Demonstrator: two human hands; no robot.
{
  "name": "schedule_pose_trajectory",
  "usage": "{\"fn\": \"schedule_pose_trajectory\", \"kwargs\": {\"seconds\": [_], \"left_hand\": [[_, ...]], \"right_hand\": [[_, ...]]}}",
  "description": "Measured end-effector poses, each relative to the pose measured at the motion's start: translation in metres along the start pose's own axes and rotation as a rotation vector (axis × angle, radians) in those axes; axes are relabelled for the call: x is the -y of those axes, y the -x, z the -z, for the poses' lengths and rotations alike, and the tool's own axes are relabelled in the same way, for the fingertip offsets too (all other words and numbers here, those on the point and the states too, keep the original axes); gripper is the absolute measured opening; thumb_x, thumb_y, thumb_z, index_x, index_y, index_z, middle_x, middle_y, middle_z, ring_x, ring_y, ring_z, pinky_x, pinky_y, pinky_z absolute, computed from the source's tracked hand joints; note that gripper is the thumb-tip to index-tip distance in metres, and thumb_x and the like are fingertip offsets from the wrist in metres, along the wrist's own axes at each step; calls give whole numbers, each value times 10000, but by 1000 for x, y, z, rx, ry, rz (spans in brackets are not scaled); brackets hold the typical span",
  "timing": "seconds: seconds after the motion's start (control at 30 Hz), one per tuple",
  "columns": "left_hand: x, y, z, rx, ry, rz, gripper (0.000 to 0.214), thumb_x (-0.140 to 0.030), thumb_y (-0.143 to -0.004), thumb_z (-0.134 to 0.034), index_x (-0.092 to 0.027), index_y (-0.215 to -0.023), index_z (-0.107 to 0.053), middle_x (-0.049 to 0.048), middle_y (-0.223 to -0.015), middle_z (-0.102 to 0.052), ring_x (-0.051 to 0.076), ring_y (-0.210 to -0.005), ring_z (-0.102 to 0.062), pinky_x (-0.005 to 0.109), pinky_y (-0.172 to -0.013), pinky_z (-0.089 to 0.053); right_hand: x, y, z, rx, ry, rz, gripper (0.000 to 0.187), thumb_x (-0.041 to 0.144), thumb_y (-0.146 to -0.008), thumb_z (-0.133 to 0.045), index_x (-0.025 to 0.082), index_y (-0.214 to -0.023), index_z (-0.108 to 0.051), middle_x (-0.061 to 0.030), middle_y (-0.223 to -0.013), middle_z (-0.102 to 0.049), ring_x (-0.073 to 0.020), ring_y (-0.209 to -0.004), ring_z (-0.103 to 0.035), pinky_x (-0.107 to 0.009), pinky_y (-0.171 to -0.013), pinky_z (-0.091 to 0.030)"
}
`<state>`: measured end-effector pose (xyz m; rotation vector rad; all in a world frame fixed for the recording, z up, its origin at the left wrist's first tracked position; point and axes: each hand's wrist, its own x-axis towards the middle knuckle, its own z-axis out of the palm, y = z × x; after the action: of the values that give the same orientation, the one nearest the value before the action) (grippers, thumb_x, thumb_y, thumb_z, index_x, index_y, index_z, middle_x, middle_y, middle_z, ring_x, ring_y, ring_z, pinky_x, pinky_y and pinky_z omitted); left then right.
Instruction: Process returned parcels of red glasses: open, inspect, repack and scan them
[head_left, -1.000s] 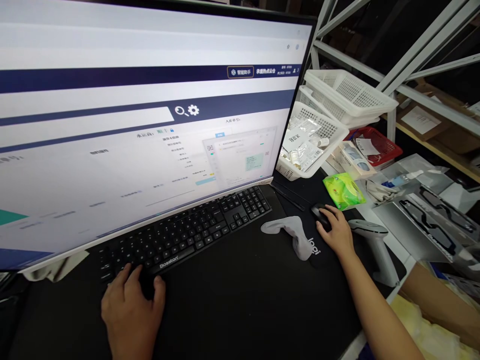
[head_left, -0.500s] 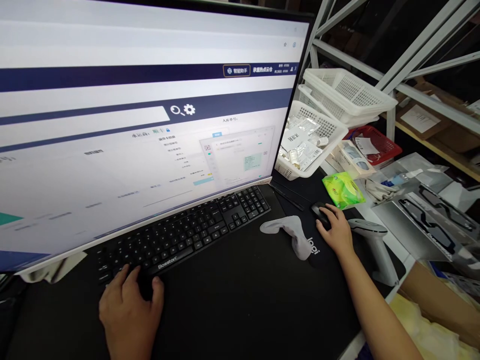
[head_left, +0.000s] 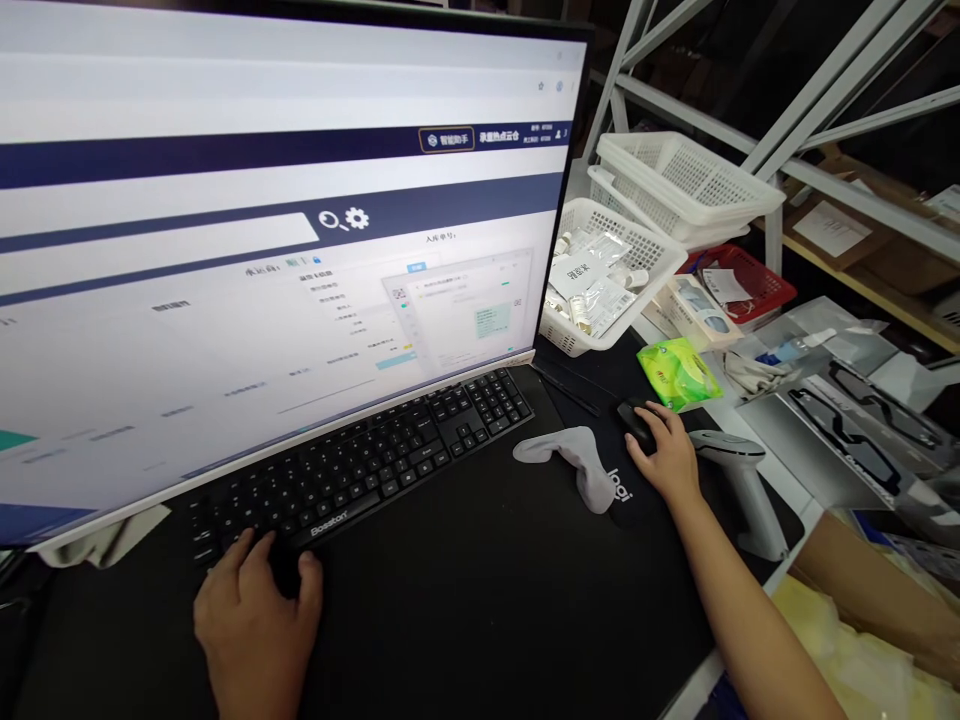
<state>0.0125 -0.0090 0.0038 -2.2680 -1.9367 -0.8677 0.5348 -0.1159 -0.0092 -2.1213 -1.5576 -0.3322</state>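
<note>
My left hand (head_left: pixel 255 615) rests at the lower left corner of a black keyboard (head_left: pixel 360 470), fingertips on or just over its keys, thumb spread away. Over a black computer mouse (head_left: pixel 636 427) lies my right hand (head_left: pixel 667 455), its fingers wrapped round it on a black pad marked "logi". Behind the keyboard stands a large monitor (head_left: pixel 225 330) showing a web page with a search bar and a small chat window. A crumpled grey cloth piece (head_left: pixel 577 460) lies between the keyboard and the mouse. Just right of my right hand is a grey handheld barcode scanner (head_left: pixel 739 480).
A green tissue pack (head_left: pixel 679 373) lies beyond the mouse. White plastic baskets (head_left: pixel 645 265), one holding small clear packets, and a red basket (head_left: pixel 769 290) stand behind it. Boxed goods (head_left: pixel 855 430) cover the right side, beside a metal rack (head_left: pixel 690 125).
The whole view has shifted slightly, so things sit a little further left. Both hands keep their places on the keyboard and the mouse; the screen looks the same.
</note>
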Motion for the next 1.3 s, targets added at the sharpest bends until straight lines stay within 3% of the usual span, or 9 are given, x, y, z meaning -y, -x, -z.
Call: {"fn": "schedule_pose_trajectory", "kwargs": {"seconds": [0.2, 0.5, 1.3], "left_hand": [[-3, 0, -1, -42, -8, -37, 502, -367, -915, -558, 9, -1245, -598, 316, -1353, -560, 444, -1325, -506, 615, -1129, -396], [-2, 3, -2, -71, -6, -106, 409, -333, -879, -621, -52, -1175, -627, 274, -1304, -611, 435, -1253, -574, 640, -1098, -431], [-3, 2, -3, -38, -19, -88, 530, -416, -855, -642, -23, -1210, -626, 279, -1303, -611, 434, -1245, -579, 606, -1105, -432]], "right_hand": [[2, -2, 3, 43, 26, 35, 393, 354, -901, -610, 233, -1275, -633, -126, -1348, -597, -316, -1168, -632, -475, -925, -580], [0, -2, 3, 59, 6, 31, 456, 330, -879, -619, 227, -1323, -601, -128, -1360, -588, -315, -1174, -626, -477, -944, -569], [2, -3, 7, 80, 34, 74, 395, 302, -893, -621, 218, -1278, -644, -132, -1350, -588, -314, -1164, -624, -472, -938, -564]]}}
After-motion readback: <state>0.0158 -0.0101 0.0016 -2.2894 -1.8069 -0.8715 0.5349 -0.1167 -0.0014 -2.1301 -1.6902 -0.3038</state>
